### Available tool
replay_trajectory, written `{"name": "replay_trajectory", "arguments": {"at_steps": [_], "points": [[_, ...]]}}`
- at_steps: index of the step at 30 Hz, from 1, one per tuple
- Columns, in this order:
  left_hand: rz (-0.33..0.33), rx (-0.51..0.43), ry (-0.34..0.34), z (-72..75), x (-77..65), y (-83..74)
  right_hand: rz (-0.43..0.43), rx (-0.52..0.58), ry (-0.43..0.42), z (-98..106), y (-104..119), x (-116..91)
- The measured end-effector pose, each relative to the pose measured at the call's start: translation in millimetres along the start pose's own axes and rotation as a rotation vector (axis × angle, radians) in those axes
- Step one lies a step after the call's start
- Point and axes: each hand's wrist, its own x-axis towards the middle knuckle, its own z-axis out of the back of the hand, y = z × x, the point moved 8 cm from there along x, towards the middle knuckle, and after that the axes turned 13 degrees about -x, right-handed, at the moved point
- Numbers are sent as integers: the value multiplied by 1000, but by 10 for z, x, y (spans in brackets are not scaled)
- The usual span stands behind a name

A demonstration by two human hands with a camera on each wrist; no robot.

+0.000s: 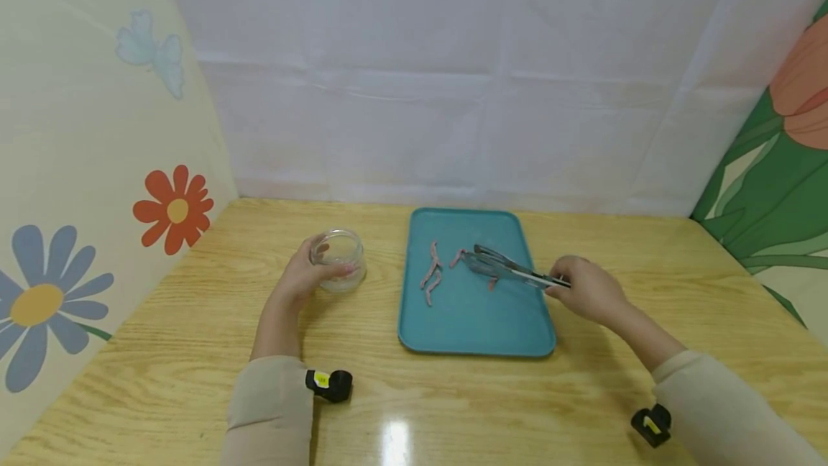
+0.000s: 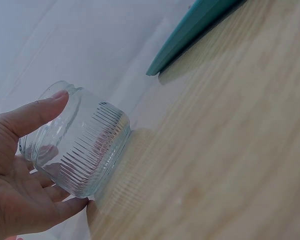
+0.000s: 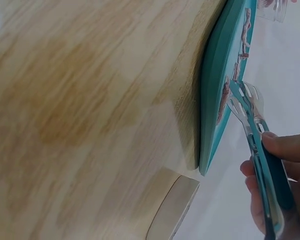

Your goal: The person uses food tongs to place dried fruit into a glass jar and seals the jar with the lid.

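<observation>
My left hand (image 1: 299,275) holds an open-topped clear glass jar (image 1: 351,280) on the table, left of a teal tray. In the left wrist view, the thumb lies near the rim of the jar (image 2: 85,145) and the fingers reach round its far side; its lower wall is ribbed. My right hand (image 1: 590,290) grips a pair of metal tongs (image 1: 517,272) by the handles, with their slotted ends over the tray (image 1: 475,329). Thin pinkish, worm-like strips (image 1: 433,286) lie left of the tongs. Another strip (image 1: 493,284) shows partly beneath them; the tong ends overlap a strip (image 3: 224,100) in the right wrist view.
The wooden table (image 1: 375,401) runs back to a hanging white cloth (image 1: 414,135). Flower-patterned panels (image 1: 97,185) stand at both sides. The tray's raised rim (image 1: 404,293) lies between the two hands. Each sleeve carries a small black camera (image 1: 331,385).
</observation>
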Motion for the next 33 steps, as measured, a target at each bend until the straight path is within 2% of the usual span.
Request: {"name": "replay_trajectory", "arguments": {"at_steps": [17,33], "points": [[0,15,-10,10,8,-2,13,-72,-34,5,58,-11],[3,22,-10,8,14,1,-7,-16,-48,-15,9,-72]]}}
